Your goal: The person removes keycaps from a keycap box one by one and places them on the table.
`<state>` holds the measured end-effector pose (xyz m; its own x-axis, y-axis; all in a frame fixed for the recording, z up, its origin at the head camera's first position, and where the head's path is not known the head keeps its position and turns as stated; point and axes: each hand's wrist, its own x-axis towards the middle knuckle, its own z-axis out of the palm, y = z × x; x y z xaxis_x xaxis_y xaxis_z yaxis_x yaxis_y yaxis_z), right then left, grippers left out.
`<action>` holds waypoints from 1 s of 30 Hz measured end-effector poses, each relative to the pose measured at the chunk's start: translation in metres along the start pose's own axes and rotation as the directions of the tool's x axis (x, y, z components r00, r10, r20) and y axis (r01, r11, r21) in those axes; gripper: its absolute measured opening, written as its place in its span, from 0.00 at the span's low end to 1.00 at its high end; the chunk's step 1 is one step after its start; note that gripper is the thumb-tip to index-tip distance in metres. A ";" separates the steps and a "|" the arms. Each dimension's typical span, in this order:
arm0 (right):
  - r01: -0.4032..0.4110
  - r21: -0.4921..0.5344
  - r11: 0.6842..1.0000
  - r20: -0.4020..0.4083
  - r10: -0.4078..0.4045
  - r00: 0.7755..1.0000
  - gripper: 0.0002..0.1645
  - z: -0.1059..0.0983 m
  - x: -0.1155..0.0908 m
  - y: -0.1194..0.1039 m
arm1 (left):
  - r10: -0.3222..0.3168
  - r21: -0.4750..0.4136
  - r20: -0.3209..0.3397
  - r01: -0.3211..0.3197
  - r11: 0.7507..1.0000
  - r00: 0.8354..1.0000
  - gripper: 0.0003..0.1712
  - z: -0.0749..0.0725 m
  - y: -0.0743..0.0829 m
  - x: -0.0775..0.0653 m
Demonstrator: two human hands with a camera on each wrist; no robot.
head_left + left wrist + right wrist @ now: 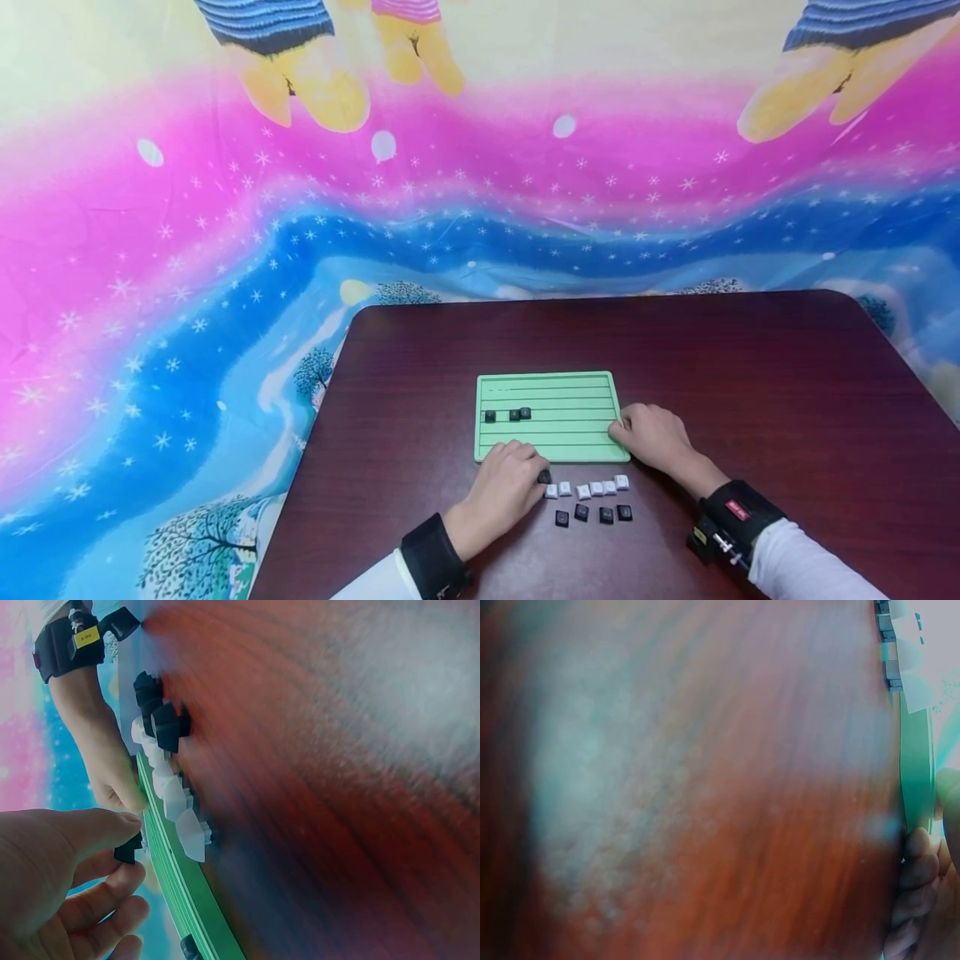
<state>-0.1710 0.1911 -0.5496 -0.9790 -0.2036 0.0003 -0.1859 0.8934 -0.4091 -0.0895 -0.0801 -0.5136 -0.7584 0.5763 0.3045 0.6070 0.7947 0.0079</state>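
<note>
A light green ridged board (pixel 570 402) lies on the table, with three black keycaps (pixel 490 416) on its left half. My left hand (pixel 501 490), just off the board's near edge, pinches a black keycap (pixel 543 477) between thumb and fingers; the left wrist view shows this keycap (pixel 127 850) at the fingertips. At the board's right edge, my right hand (pixel 657 437) grips the rim, thumb on top. Its curled fingers (pixel 919 870) show beside the board's edge in the right wrist view. Several white keycaps (pixel 583 492) form an uneven row right of my left hand.
Nearer the person, several black keycaps (pixel 606 515) sit in a second loose row. The dark red-brown wooden table (pixel 787 392) reaches back to a colourful printed cloth (pixel 480 183). Both wrists wear black bands (pixel 435 557) with cameras.
</note>
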 end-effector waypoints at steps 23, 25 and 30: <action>-0.004 0.012 1.000 0.002 0.004 1.000 0.24 0.000 0.000 0.001 | 0.080 0.038 0.027 -0.081 0.996 0.996 0.13 0.005 0.012 -0.023; -0.006 0.011 1.000 0.004 0.006 1.000 0.24 0.000 0.000 0.001 | 0.086 0.039 0.036 -0.087 0.995 0.996 0.14 0.006 0.013 -0.025; -0.006 0.010 1.000 0.004 0.006 1.000 0.24 0.000 0.000 0.000 | 0.087 0.041 0.040 -0.089 0.995 0.995 0.14 0.006 0.015 -0.027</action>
<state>-0.1708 0.1909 -0.5498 -0.9798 -0.2001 -0.0057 -0.1795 0.8907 -0.4178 -0.0610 -0.0829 -0.5275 -0.7115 0.6506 0.2656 0.6617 0.7475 -0.0585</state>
